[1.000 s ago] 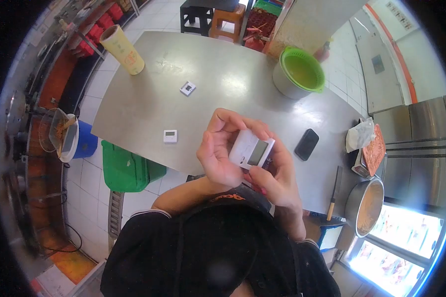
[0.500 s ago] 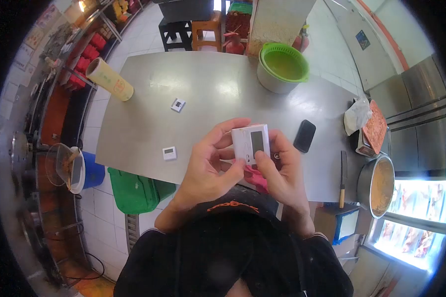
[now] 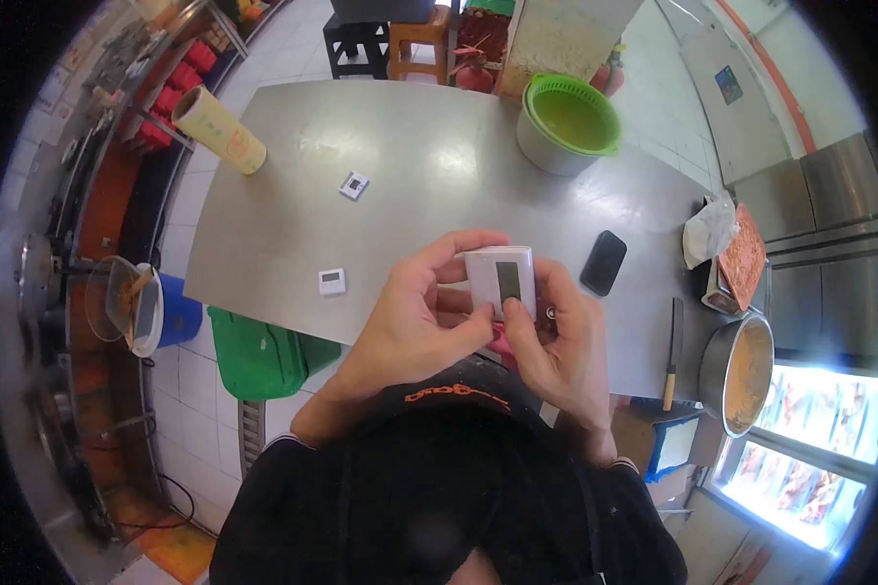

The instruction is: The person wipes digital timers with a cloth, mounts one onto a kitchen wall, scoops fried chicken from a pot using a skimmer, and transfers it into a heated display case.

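Observation:
A white device with a grey display (image 3: 500,280) is held upright between both hands, above the near edge of the steel table (image 3: 293,229). My left hand (image 3: 424,317) grips its left side, thumb on the lower front. My right hand (image 3: 558,341) holds the right side, with the thumb at the bottom of the display. Something pink shows partly beneath the device. To the left on the table lie a small white timer (image 3: 332,282) and another small white device (image 3: 354,185). A black phone (image 3: 604,263) lies to the right of my right hand.
A yellowish roll (image 3: 220,132) stands at the far left. At the back is a pot with a green strainer (image 3: 571,117). On the right are a knife (image 3: 672,351), a metal bowl (image 3: 738,375) and a tray of reddish food (image 3: 742,255). A green bin (image 3: 259,353) is below the left edge.
Both hands have turned the device from tilted to nearly upright. My left hand's fingers have closed in on its side, and its thumb has come onto the front.

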Tool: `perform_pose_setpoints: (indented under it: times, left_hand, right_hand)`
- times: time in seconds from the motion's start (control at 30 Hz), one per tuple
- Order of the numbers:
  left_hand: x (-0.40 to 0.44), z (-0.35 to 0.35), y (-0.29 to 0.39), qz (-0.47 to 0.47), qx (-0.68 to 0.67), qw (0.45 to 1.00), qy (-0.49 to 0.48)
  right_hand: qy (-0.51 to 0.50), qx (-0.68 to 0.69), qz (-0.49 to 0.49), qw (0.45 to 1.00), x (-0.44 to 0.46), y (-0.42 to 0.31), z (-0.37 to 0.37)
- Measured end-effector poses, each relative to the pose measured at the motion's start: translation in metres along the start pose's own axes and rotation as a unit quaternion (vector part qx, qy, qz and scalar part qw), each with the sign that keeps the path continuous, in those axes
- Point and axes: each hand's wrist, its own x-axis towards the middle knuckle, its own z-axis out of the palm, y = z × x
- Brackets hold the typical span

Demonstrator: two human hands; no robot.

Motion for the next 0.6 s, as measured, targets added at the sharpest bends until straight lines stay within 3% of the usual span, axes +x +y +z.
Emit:
perform_pose_setpoints:
  times: [0.23,0.43,0.6]
  left_hand:
    - [-0.001,-0.001,-0.005,0.01,0.073,0.997,0.013]
    - [-0.002,-0.004,-0.008,0.022,0.049,0.998,0.032]
    - [-0.001,-0.01,-0.013,0.0,-0.041,0.999,-0.02]
  right_hand:
    - [0.001,-0.032,0.023,0.999,0.001,-0.001,0.004]
    - [-0.006,-0.009,0.031,0.999,0.001,0.0,0.005]
    - [-0.006,0.061,0.024,0.998,0.0,0.014,0.003]
